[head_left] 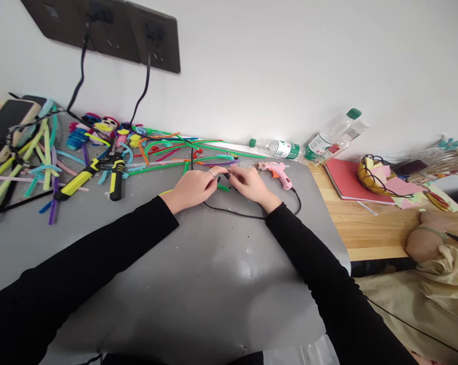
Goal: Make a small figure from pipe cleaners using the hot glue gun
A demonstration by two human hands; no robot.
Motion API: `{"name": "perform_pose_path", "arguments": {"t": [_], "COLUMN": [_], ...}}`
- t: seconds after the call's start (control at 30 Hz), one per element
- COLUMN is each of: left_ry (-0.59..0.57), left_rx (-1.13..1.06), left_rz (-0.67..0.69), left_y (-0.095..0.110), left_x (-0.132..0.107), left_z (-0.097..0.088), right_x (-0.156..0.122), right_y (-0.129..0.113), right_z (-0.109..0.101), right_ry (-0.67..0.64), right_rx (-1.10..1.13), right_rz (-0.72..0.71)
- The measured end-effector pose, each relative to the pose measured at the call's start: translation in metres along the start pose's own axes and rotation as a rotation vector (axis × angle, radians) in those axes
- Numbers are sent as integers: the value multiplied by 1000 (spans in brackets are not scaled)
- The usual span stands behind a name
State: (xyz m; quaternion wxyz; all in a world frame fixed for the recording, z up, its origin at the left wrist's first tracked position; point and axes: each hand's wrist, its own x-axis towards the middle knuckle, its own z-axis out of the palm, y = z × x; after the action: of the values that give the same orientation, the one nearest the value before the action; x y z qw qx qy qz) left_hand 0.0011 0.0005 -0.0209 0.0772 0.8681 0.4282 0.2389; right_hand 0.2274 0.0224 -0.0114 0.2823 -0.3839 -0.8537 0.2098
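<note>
My left hand (193,188) and my right hand (250,182) meet above the grey table mat (221,263). Their fingers are closed, with the fingertips touching or nearly so. Whatever lies between them is too small or hidden to make out. A short green pipe cleaner piece (223,187) shows just below the fingertips. Beside my left wrist a bit of yellow pipe cleaner (165,192) sticks out, its other end hidden. A pink glue gun (278,172) with an orange trigger lies right of my right hand, its black cord (236,213) looping below both hands.
Yellow-black pliers (79,182) lie left, among many pipe cleaners (42,157) and small fuzzy figures (100,126). Plastic bottles (284,148) rest against the wall. Right, a wooden table holds a red folder (350,182) and wire basket (377,177); another person's arm (422,235) is beside it.
</note>
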Motion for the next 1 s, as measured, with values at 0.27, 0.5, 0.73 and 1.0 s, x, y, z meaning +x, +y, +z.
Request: {"name": "perform_pose_path", "arguments": {"t": [0.27, 0.5, 0.73, 1.0], "left_ry": [-40, -36, -51, -126], "left_rx": [13, -3, 2, 20], "left_rz": [-6, 4, -8, -43], "left_y": [1, 1, 1, 2], "left_x": [0, 0, 1, 1], "left_z": [-1, -1, -2, -3], "right_x": [0, 1, 2, 1], "right_y": [0, 0, -2, 0], "right_z": [0, 0, 0, 0], "right_ry": [-4, -11, -11, -63], "right_rx": [-21, -22, 6, -16], "right_rz": [2, 8, -8, 36]}}
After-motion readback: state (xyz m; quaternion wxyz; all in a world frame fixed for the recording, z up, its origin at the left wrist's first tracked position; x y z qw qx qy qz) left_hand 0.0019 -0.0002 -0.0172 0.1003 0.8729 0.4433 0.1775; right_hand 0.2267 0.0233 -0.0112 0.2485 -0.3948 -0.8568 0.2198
